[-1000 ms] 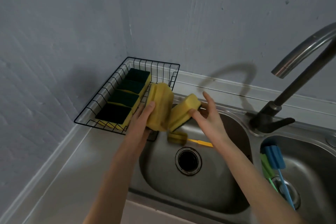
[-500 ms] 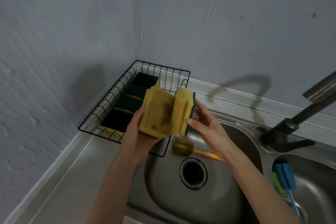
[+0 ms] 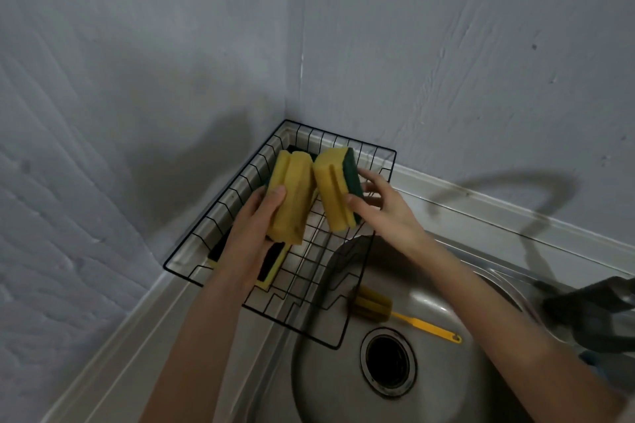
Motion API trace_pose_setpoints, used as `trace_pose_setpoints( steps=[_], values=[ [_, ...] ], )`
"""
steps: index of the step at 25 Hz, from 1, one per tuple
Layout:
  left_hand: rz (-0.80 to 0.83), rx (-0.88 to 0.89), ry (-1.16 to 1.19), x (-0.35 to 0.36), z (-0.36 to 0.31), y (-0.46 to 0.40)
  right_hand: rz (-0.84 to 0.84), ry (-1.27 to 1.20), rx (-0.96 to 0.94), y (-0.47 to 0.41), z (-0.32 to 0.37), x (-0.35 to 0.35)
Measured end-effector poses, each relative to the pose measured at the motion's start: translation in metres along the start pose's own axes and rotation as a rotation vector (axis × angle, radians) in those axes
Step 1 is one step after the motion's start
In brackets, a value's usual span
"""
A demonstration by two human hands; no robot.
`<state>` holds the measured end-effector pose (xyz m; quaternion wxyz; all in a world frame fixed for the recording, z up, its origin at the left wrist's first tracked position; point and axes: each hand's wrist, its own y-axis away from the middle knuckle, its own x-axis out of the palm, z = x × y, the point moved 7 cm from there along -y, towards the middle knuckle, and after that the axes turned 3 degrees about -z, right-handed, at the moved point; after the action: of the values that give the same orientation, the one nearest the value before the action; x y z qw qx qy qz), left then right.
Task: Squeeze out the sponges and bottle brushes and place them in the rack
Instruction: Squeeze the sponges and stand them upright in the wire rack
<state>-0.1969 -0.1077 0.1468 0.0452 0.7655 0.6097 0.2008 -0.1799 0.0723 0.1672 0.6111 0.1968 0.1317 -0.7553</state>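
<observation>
Two sponges over the rack

Your left hand [image 3: 252,233] grips one yellow foam sponge [image 3: 292,196], your right hand [image 3: 381,209] pinches another green-backed sponge [image 3: 338,187] over the black wire rack [image 3: 309,271] at frame centre — release carelessly and either may tumble into the sink.

- Below our fingers [image 3: 350,197], the right half of the wire rack [image 3: 385,161] shows bare grid, open from above.
- Left of them, sponges already in the rack [image 3: 271,268] fill the strip along the left wall [image 3: 103,113].
- Behind our fingers, the two walls meet close round the rack, so no way in from there.
- Nearer to us than our fingers, the sink basin [image 3: 429,398] lies open, except for a yellow bottle brush [image 3: 372,307] by the rack's corner.
- Far right, the dark tap base [image 3: 591,312] stands in the way.
</observation>
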Motion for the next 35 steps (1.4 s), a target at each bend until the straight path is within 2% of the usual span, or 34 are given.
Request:
trace_pose_setpoints(
  steps=[4,8,15,22,28,30,32,33,35],
  values=[
    [-0.217,0.071,-0.213,-0.020,-0.007,-0.018,-0.043,0.204,-0.077,-0.045,0.010,0.004],
    [-0.313,0.139,-0.437,-0.030,-0.009,-0.039,-0.071,0.403,-0.068,-0.098,0.002,0.016],
    [-0.345,0.166,-0.600,-0.040,-0.004,-0.067,-0.024,0.593,-0.072,-0.147,-0.001,0.042],
    [-0.323,0.162,-0.610,-0.041,0.002,-0.076,-0.029,0.596,-0.133,-0.157,-0.008,0.057],
    [-0.269,0.235,-0.712,-0.036,-0.003,-0.074,0.009,0.728,-0.152,-0.151,-0.010,0.067],
    [-0.199,0.288,-0.818,-0.029,-0.008,-0.074,-0.090,0.640,-0.239,-0.135,0.004,0.058],
    [-0.080,0.333,-0.941,-0.018,-0.012,-0.074,-0.157,0.323,-0.181,-0.111,0.005,0.047],
    [-0.020,0.364,-0.978,-0.012,-0.016,-0.073,-0.118,0.113,-0.054,-0.101,-0.004,0.046],
    [0.071,0.425,-1.040,-0.001,-0.023,-0.073,0.076,-0.298,0.278,-0.084,-0.024,0.057]
  ],
)
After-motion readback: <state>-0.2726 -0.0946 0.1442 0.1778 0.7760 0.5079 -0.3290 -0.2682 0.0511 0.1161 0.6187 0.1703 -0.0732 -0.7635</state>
